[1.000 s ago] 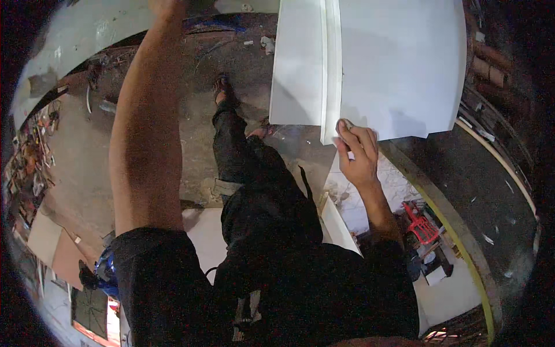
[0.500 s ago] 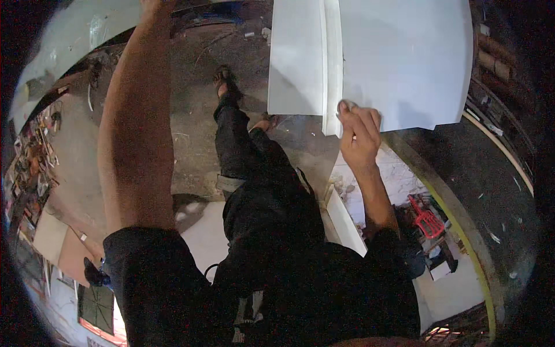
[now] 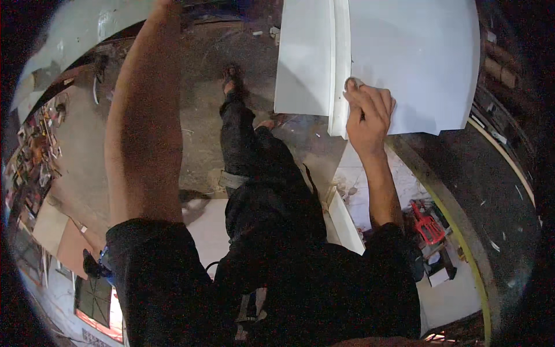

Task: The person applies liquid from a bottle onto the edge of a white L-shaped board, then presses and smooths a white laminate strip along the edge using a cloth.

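My right hand is closed, thumb and forefinger together, beside the raised white strip that runs along a large white panel. At its fingertips is a small, roundish, greyish thing, pressed against or close to the strip's edge. Its kind is too small to tell. My left forearm reaches far up, and the hand lies beyond the upper edge of the picture. To the left of the strip, a narrower white part of the panel ends in a straight lower edge.
A red plastic chair stands at the right near a yellow-edged ledge. Scattered tools and scraps lie at the far left. Brown boards lie at lower left. My legs stretch over the dirty floor.
My right hand has slid a little upward along the strip with the small thing at its fingertips. The panel and my left forearm appear slightly shifted to the right in the picture.
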